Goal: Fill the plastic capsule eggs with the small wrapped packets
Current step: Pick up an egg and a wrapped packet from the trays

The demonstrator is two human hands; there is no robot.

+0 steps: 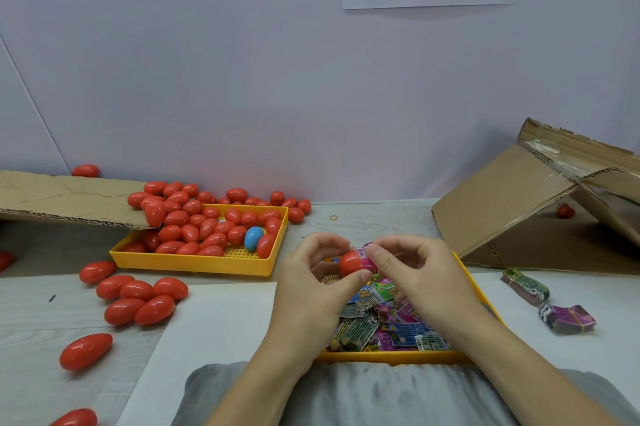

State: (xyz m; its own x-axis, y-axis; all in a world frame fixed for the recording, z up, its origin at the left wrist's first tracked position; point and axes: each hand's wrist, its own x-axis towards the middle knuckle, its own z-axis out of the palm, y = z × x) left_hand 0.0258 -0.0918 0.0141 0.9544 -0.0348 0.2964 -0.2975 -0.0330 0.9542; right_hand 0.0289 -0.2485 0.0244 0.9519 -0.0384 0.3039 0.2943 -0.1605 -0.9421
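1. The left hand (311,273) grips a red egg half (351,263) between thumb and curled fingers, held just above the far end of the packet tray (485,301).
2. The right hand (415,273) pinches a pink packet (365,254) with its fingertips closed on it, pressing it into the egg's open mouth.
3. Likely the packet is only partly in; if it bunches at the rim, the 2 halves may not snap shut.
4. A smooth shell could squirt out of the thumb grip under the push and drop into the loose packets (381,325) in the tray.
5. The matching half is not visible, so I cannot tell where it is; hunting for it could cost the grip.
6. Left of the packet tray, closed eggs (138,301) lie loose and could roll if bumped.
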